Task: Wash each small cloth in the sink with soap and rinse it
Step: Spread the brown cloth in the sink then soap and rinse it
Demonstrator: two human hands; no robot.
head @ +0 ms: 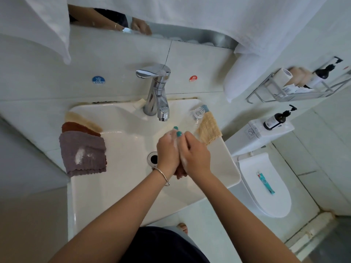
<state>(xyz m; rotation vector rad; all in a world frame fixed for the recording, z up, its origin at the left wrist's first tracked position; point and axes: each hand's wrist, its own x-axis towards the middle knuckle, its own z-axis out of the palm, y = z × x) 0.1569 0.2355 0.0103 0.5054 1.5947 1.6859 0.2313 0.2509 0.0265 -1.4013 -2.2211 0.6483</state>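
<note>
A: What takes up most of the view?

B: The white sink (121,186), set against a tiled wall, with a chrome tap (157,92) at its back edge. No water is visible at the spout.

A: And beside it?

B: To the right stands a toilet (266,186) with a teal tube (266,182) lying on its closed lid and a dark pump bottle (277,118) on its cistern.

A: Where are the cloths?

B: 3 are stacked on the sink's left rim: a purple cloth (83,153) on top with a white smear on it, a brown cloth (79,127) under it, and a beige cloth (81,118) behind. A yellow cloth (208,130) lies on the right rim, next to a clear plastic bottle (195,118) on its side.

A: The hands?

B: Both are over the basin, just right of the drain (153,158). The left hand (168,150) and right hand (196,155) are pressed together, lathered, clasping a reddish cloth (179,172) between them; only a bit of it shows below the palms.
</note>
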